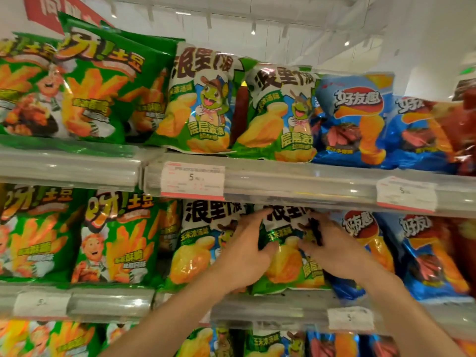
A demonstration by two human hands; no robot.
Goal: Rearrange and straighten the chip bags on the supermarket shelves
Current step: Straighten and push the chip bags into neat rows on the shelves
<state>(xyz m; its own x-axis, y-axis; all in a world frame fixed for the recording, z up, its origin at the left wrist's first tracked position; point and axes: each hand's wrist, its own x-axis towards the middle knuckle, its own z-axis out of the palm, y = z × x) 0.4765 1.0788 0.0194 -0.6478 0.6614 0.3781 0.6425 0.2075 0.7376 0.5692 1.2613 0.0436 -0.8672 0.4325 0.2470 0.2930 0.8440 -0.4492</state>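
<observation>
On the middle shelf, the far left was filled with dark green fry bags standing upright in a row, untouched by either hand. Next to the right stood a white-and-green chip bag, upright, its right edge covered by the person's left hand. That hand lay on the left side of the neighbouring white-and-green bag, the held bag, fingers spread and reaching up toward its top edge, thumb pressed onto its front. It looked like a loose grasp rather than a clench.

The held bag sat between the two hands, its long axis roughly vertical, base resting on the shelf lip and top tucked under the price rail of the shelf above. The right hand covered its right side, fingers curled over the front, apparently pinching the film; motion blur hid the fingertips. Both hands were equally near, one on each flank, so any squaring-up would probably have turned on pressing inward and pushing back. Farther right, blue chip bags leaned slightly, with the nearest one touching the right hand's back.
</observation>
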